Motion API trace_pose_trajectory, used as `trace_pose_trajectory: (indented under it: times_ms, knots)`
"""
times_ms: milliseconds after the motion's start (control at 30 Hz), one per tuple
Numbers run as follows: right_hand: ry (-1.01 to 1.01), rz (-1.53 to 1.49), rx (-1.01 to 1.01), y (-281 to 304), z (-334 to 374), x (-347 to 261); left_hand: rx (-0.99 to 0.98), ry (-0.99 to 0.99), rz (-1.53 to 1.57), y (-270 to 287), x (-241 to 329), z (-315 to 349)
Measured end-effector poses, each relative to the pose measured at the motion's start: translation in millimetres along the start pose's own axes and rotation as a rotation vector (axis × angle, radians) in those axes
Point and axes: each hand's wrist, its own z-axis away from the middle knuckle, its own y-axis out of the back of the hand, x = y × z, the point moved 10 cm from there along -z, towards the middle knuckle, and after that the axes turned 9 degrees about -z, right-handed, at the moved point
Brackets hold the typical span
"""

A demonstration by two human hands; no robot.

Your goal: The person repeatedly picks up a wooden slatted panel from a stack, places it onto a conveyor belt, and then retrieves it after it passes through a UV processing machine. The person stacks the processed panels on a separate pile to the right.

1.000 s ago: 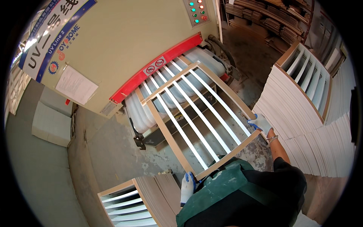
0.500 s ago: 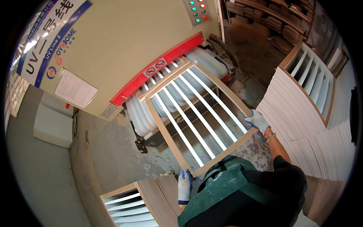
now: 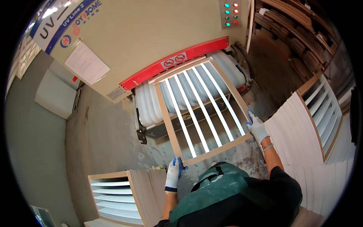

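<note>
Between my gloved hands is a slatted frame (image 3: 215, 150) with tan edges and white slats. My left hand (image 3: 173, 174), in a white and blue work glove, is closed on its near left corner. Over at the near right corner, my right hand (image 3: 258, 128), gloved alike, grips the side rail. The frame's far part lies over a roller conveyor covered in clear ribbed material (image 3: 149, 108). Its far rail is close to the red guard (image 3: 147, 75) of a big beige machine (image 3: 151, 30). Against that rail lies a tan strip, seemingly another frame's edge, mostly hidden under the guard.
Tall stacks of similar frames stand at the lower left (image 3: 149, 189) and right (image 3: 291, 128). A panel of lit buttons (image 3: 231, 14) is on the machine. Shelves of flat boards (image 3: 295, 32) fill the far right. A grey wall (image 3: 34, 125) runs along the left.
The held frame has moved forward toward the red guard, both hands still on it. The other frame beyond it has slid farther under the guard. My view has shifted and turned.
</note>
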Motion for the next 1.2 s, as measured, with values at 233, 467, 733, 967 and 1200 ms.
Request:
trace_pose_trajectory:
  times_ms: [233,467,733,967,1200]
  knots:
    - [0.023,0.005,-0.04,-13,-35,-9,0.045,0.021,0.089,11,5,-16]
    - [0.093,-0.055,-0.017,-15,-67,-24,-0.04,-0.022,0.348,4,0,-36]
    - [0.308,-0.053,0.016,-29,-112,-31,0.017,-0.023,0.396,16,-46,-1]
    - [0.228,0.409,0.082,-33,-146,-100,0.241,0.144,0.573,47,-150,114]
    - [0.666,-0.413,-0.602,-253,13,-441,0.509,0.358,0.722,74,-217,225]
